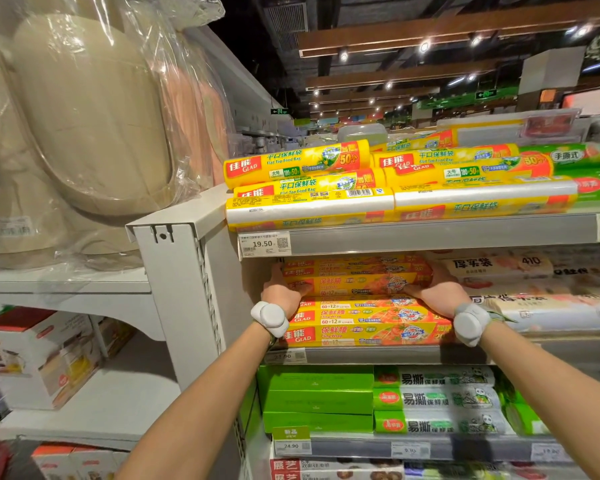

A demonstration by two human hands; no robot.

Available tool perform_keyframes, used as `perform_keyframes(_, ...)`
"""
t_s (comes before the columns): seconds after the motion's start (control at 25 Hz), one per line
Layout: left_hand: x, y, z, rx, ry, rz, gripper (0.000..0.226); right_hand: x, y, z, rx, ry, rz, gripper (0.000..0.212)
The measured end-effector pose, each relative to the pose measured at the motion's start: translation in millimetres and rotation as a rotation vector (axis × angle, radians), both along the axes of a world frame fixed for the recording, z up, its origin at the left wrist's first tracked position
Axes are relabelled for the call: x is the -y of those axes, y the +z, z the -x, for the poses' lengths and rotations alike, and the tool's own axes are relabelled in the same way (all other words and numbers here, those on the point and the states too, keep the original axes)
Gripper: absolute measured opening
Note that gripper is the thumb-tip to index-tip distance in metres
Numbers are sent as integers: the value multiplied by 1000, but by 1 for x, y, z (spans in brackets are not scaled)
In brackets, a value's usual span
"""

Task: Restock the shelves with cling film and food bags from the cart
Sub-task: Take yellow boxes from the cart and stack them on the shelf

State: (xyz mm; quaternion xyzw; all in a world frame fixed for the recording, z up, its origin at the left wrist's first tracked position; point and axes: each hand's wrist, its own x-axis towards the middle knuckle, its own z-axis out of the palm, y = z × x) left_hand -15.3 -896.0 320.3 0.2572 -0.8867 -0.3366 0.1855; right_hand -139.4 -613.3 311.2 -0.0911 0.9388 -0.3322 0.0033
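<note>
1. Left hand (280, 293): grips the left end of a cling wrap box (354, 284). Thumb lies on the front face; the other fingers go round the end, out of sight. Grey-white wrist device (270, 319) on this arm.
2. Right hand (438, 294): grips the right end of the same box, thumb on the front face, other fingers hidden behind it. A second wrist device (470, 323) on this arm.
3. Cling wrap box: yellow and orange, lying lengthwise, level, held between both hands inside the second shelf (395, 355) bay. It sits directly above a stack of cling wrap boxes (364, 327) of the same print; cannot tell whether it rests on the stack or is just clear of it. More boxes of the same kind lie behind and above it, under the top shelf (430, 237).
4. Top shelf: yellow food bag rolls (298, 164) piled in layers, green rolls further right. Price tag (264, 244) on the rail reads 19.50.
5. Third shelf down: plain green boxes (317, 396) on the left, touching green-labelled film rolls (437, 400) on the right.
6. Left bay: beige bins (84, 116) wrapped in clear plastic, with white cartons (39, 362) on the shelf below
</note>
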Motion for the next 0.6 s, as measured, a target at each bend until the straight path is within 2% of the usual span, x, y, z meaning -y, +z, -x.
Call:
perform_keyframes(0.08, 2, 0, 4, 7, -7, 21, 70, 0, 2, -1, 6, -6, 6, 64)
perform_keyframes(0.2, 4, -2, 13, 152, -31, 125, 28, -1, 4, -2, 15, -14, -10, 70)
perform_keyframes(0.28, 4, -4, 16, 228, -29, 177, 28, 0, 5, -1, 7, -13, -24, 69)
perform_keyframes(0.32, 6, -4, 16, 177, -41, 153, 29, 1, 5, -2, 1, -9, -29, 64)
perform_keyframes(0.4, 10, -4, 17, 14, -71, 113, 54, 1, 6, -3, 11, -9, -62, 51)
perform_keyframes(0.48, 9, -4, 14, -34, -103, 113, 64, 1, 8, -7, 67, -23, -99, 56)
perform_keyframes(0.6, 6, -3, 16, 75, -89, 131, 50, 2, 11, -9, 63, 4, -104, 55)
